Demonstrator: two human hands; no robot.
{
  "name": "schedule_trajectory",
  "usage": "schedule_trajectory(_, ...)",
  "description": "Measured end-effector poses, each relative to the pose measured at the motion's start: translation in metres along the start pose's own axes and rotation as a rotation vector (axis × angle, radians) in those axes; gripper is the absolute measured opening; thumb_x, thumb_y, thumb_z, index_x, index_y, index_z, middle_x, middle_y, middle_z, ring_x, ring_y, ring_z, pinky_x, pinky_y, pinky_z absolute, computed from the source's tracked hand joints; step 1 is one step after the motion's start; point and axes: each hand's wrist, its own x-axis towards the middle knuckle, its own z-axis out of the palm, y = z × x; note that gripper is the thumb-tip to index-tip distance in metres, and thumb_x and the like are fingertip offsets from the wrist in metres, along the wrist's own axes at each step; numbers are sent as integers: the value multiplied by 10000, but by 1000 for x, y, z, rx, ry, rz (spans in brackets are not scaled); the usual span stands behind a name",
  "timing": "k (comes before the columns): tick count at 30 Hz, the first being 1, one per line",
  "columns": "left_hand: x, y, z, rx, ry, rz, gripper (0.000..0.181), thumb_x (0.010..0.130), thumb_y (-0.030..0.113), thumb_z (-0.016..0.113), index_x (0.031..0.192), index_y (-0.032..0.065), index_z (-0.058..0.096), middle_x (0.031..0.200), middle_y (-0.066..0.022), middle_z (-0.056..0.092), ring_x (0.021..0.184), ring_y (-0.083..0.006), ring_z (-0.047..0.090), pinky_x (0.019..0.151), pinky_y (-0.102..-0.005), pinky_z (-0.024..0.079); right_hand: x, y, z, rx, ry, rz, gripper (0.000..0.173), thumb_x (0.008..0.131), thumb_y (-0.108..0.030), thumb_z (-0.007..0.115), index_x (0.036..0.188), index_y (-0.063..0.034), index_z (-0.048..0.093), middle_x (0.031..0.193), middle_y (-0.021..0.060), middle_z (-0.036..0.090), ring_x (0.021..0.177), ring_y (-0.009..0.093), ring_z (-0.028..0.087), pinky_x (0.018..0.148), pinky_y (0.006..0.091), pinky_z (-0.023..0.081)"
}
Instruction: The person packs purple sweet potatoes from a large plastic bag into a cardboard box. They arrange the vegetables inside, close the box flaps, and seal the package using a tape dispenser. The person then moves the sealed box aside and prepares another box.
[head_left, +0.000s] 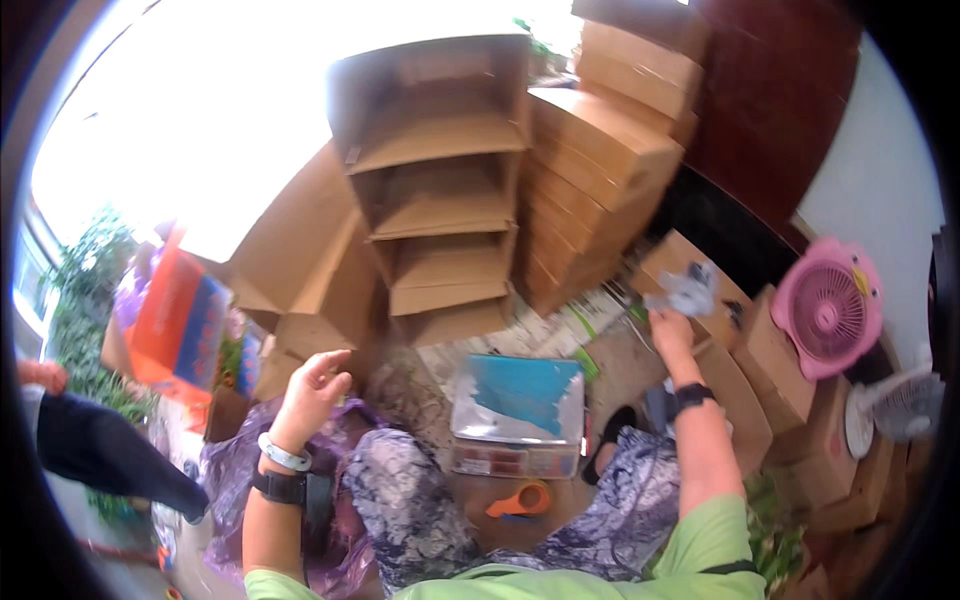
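Note:
My right hand (672, 341) reaches out to the right, its fingers closed on a crumpled clear plastic bag (691, 289) above an open cardboard box. In front of the purple plastic bag (232, 457), my left hand (313, 391) is raised with thumb and fingers bent towards each other; whether something small is between them cannot be made out. Between my knees stands a weighing scale (491, 442) with a worn turquoise and silver top. An orange tape dispenser (529, 498) lies on the floor just nearer to me.
Open cardboard boxes (442, 195) are stacked ahead, beside closed cartons (592, 165). An orange and blue box (176, 330) stands left, near another person's leg (112, 454). A pink fan (827, 315) and a white fan (900, 409) sit on cartons at right.

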Motion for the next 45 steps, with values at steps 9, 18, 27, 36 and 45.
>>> schedule_trajectory(9, 85, 61, 123, -117, -281, 165, 300, 885, 29, 563, 1182, -13, 569, 1106, -48, 622, 991, -105, 551, 883, -249, 435, 57, 62, 74, 643, -6, 381, 439, 885, -401, 527, 823, 19, 641, 814, 193, 640, 783, 274, 616, 699, 394, 476)
schedule_trajectory(18, 114, 57, 122, -113, -108, 128, 327, 867, 20, 575, 1193, -3, 562, 1102, -64, 622, 1027, -126, 556, 891, -248, 436, 71, 50, 75, 690, -196, 351, 378, 901, -348, 509, 832, 6, 624, 810, 179, 637, 795, 302, 606, 717, 416, 463)
schedule_trajectory(27, 215, 124, 12, -217, 620, 252, 553, 908, 255, 572, 1389, 69, 372, 1338, -114, 439, 1132, -170, 484, 856, -291, 433, 96, 75, 89, 368, -48, 256, 351, 880, -350, 544, 804, -36, 682, 842, 192, 672, 807, 341, 636, 744, 404, 483)
schedule_trajectory(36, 242, 117, -10, -177, 695, 239, 506, 940, 358, 501, 1350, 68, 441, 1364, -48, 412, 1175, -163, 439, 894, -313, 404, 85, 45, 65, 1129, -361, 400, 77, 858, -104, 614, 889, -43, 647, 717, 50, 615, 634, 185, 603, 539, 297, 488)
schedule_trajectory(45, 281, 151, -30, -171, 605, 384, 753, 864, 404, 614, 1421, 36, 266, 1361, -124, 418, 1203, -198, 440, 933, -331, 391, 81, 61, 48, 840, -352, 385, 445, 770, -40, 674, 1176, -85, 496, 913, 62, 578, 634, 144, 534, 519, 266, 434)
